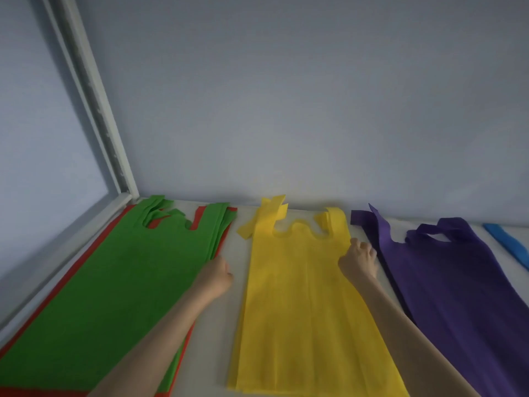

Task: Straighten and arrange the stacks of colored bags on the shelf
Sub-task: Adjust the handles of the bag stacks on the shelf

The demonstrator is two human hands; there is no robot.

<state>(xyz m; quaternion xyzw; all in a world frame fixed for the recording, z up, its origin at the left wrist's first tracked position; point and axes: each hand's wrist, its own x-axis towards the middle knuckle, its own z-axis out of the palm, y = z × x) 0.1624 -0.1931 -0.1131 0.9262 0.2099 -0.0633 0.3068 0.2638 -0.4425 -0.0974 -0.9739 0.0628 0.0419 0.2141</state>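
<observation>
Head view looks down along a pale shelf (240, 253) set against a grey-blue wall (286, 96), with a white frame post (94, 104) rising at the far left corner; four stacks of flat vest-style carrier bags lie side by side, handles toward the wall. At the left a green stack (114, 282) sits on red bags (65, 279) whose edges peep out all round; the yellow stack (292, 296) is in the middle, the purple stack (446, 282) to its right, and only a sliver of a blue bag (509, 242) shows at the far right edge. The left hand (217, 275) is curled shut at the green stack's right edge, apparently nipping or nudging the fanned layers there, though the fingertips are hidden; the right hand (359, 260) is closed in a loose fist on the yellow stack's far right edge, just beside the purple one, and whether it pinches the fabric I cannot tell. The stuff looks like matte non-woven fabric, thin and limp, lightly creased lengthways; it should slide sheet over sheet. To do this step well, I would judge, press the splayed edges flush from the side rather than lift them; then flatten the yellow stack's far handles, one of which is folded and crossed; keep the gaps between colours even.
</observation>
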